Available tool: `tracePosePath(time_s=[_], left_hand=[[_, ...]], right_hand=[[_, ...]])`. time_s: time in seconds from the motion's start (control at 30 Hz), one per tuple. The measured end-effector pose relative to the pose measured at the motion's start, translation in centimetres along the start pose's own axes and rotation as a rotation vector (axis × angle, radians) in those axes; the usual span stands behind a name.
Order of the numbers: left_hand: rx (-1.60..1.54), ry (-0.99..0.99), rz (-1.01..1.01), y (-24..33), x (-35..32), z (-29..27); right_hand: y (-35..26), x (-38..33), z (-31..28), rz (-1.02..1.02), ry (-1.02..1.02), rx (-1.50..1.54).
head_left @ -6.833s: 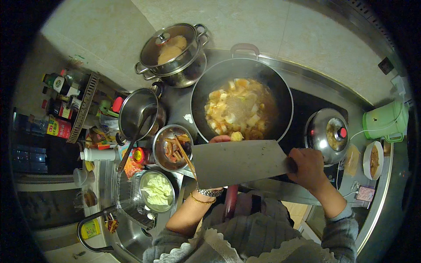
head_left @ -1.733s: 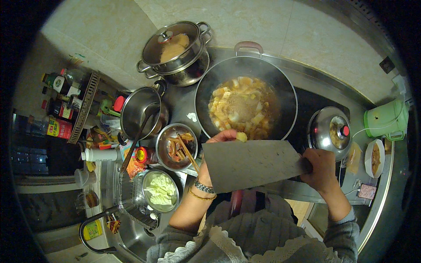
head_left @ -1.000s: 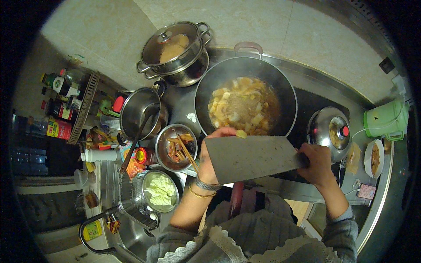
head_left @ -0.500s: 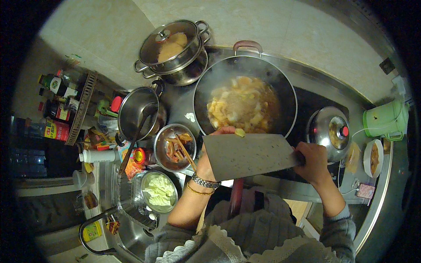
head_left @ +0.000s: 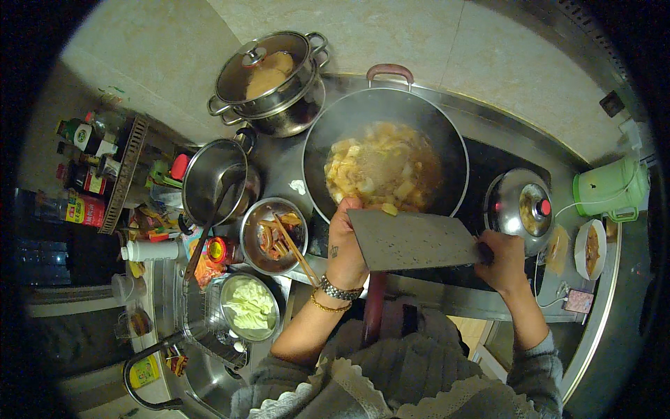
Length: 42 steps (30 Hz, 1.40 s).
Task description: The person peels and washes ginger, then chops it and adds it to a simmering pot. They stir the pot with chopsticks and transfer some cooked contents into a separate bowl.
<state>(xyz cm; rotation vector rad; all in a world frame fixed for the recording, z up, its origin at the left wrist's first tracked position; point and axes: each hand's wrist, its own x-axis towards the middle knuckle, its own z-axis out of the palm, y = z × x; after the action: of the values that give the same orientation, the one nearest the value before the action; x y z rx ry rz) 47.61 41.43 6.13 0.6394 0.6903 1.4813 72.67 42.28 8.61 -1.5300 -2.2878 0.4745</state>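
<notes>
My right hand [head_left: 504, 260] is closed round the handle of a broad cleaver [head_left: 419, 241], whose wet blade lies across the near rim of a big wok [head_left: 457, 150]. My left hand [head_left: 347, 241] is at the blade's left end, thumb side up, its fingers curled behind the steel; the blade hides what they hold. A small pale yellow chunk [head_left: 389, 209] shows just above the blade's upper edge, close to that hand. Steam rises from pale yellow chunks in brown broth [head_left: 380, 164] inside the wok.
Left of the wok stand a lidded steamer pot [head_left: 265, 87], a saucepan [head_left: 209, 181] with a ladle, a steel bowl [head_left: 255, 262] with meat and chopsticks, and a bowl of cabbage [head_left: 250, 304]. A lidded pan [head_left: 520, 202] and green pitcher [head_left: 607, 188] are right.
The cleaver blade has shifted right and tipped, now looking narrower. More of my left hand shows beside its left end. The whole view has shifted slightly.
</notes>
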Motion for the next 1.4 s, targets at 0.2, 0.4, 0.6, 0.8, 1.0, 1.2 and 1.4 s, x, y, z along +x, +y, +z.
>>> tracePosePath(time_s=[0.2,0.4,0.6,0.8,1.0,1.2,1.4], left_hand=[[0.023,0.105,-0.037,0.7,0.1,1.0],[0.234,0.143,0.007,0.4,0.8,0.3],[0.789,0.176,-0.097,-0.2,2.5,-1.5],[1.179,0.192,0.135,1.5,1.1,-2.1],[0.795,0.321,0.041,3.3,-5.2,-2.9],[0.816,0.583,0.199,6.7,-13.9,-6.5],[0.705,0.741,0.247,9.9,-24.0,-12.1]], right_hand=[[1.7,-0.6,-0.4,0.011,-0.062,-0.056],[2.9,-1.3,-0.7,0.201,0.033,-0.113],[1.6,-1.3,-0.6,0.357,0.021,0.103],[-0.7,-0.5,-1.7,0.403,-0.223,0.712],[-3.1,1.3,-2.2,0.630,-0.580,1.464],[-7.2,-0.9,-1.3,0.634,-0.836,1.672],[-14.8,-6.1,1.8,0.491,-1.024,1.686]])
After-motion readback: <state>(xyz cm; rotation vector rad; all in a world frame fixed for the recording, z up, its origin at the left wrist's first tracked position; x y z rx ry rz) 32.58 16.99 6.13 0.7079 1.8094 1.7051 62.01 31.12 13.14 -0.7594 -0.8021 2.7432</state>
